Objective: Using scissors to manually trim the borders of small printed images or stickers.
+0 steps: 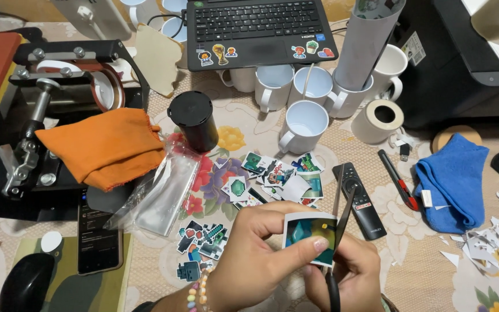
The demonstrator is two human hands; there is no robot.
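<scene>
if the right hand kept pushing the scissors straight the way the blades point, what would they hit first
Most likely the black remote control: the open scissors in the right hand point up the table beside it, past the printed picture. Depth is unclear; they may pass above it.

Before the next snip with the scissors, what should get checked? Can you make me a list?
1. Small glossy printed picture pinched firmly in the left hand: ok.
2. Long silver-bladed scissors held by the right hand, blades open over the picture's right edge: ok.
3. Left thumb tip away from the blades: not ok, it sits right beside them.
4. Black remote control on the flowered tablecloth out of the blades' way: cannot tell, it lies just behind them.
5. Cut-out stickers lying apart from the picture: ok.
6. Right hand's grip on the handles: cannot tell, the handles are hidden.
</scene>
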